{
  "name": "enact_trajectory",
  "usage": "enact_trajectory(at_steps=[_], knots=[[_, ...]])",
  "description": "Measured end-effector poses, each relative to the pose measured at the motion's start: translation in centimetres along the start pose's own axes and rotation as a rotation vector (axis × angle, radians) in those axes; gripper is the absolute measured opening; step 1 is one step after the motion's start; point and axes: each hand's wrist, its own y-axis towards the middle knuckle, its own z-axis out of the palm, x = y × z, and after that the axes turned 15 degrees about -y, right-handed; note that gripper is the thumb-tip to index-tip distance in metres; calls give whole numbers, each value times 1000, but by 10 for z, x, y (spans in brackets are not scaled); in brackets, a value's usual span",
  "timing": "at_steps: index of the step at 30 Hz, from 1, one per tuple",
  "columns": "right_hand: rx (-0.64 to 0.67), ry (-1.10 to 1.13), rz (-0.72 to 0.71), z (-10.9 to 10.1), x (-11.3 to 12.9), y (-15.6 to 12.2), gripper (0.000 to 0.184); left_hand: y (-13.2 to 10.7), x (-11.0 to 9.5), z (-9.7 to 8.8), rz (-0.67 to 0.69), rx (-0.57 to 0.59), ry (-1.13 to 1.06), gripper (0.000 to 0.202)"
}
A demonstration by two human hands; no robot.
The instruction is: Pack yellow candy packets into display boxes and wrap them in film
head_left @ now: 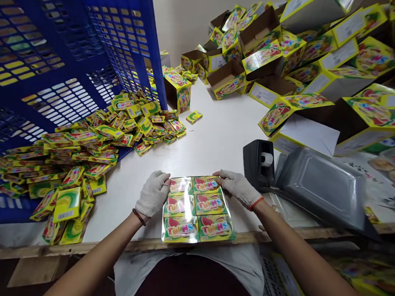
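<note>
In front of me at the table's edge lies a flat block of small yellow-green boxes (198,206) marked TWINS, set in two columns under shiny clear film. My left hand (153,192), in a white knit glove, is closed on its far left corner. At its far right corner, my right hand (238,187), also gloved, grips the edge with the fingertips. Both hands have bare fingertips showing. What lies under the block is hidden.
At left a blue crate (123,48) lies tipped, with a heap of small boxes (93,140) spilling onto the white table (215,131). Open cartons (258,57) are piled at the back right. A black tape dispenser (259,163) and a grey plastic scoop-like container (323,184) are near my right arm.
</note>
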Motion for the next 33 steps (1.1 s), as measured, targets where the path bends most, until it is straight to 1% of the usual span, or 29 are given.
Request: enact_trajectory(at_steps=[2, 4, 5, 6, 7, 9, 11, 14, 17, 20, 23, 26, 29, 33], knots=[[-8, -8, -12, 2, -2, 1, 29, 1, -17, 5, 216, 155, 218, 33], [-17, -29, -22, 3, -4, 1, 35, 4, -41, 16, 409, 340, 376, 41], [-30, -46, -30, 4, -5, -1, 40, 6, -52, 23, 466, 403, 411, 43], [-50, -65, -42, 5, -8, -5, 45, 8, -63, 31, 500, 437, 430, 44], [-74, -83, -57, 7, -10, -11, 51, 9, -72, 38, 514, 448, 440, 46], [-112, -94, -89, 12, -18, -29, 60, 11, -83, 49, 520, 445, 446, 49], [-122, -57, -103, 19, -29, -53, 61, 12, -87, 55, 526, 447, 443, 51], [-92, 52, -97, 28, -46, -88, 54, 12, -89, 56, 520, 462, 421, 51], [-80, 134, -82, 33, -60, -109, 53, 13, -93, 55, 478, 484, 411, 53], [-106, 157, -71, 34, -68, -113, 53, 14, -97, 57, 448, 499, 408, 54], [-130, 152, -62, 34, -72, -111, 49, 13, -99, 61, 441, 481, 398, 54], [-107, 166, -61, 35, -73, -112, 42, 12, -99, 64, 425, 454, 407, 54], [-86, 230, -59, 36, -70, -116, 46, 13, -101, 66, 410, 457, 425, 56], [-2, 358, -22, 41, -73, -117, 47, 13, -102, 68, 403, 442, 444, 57]])
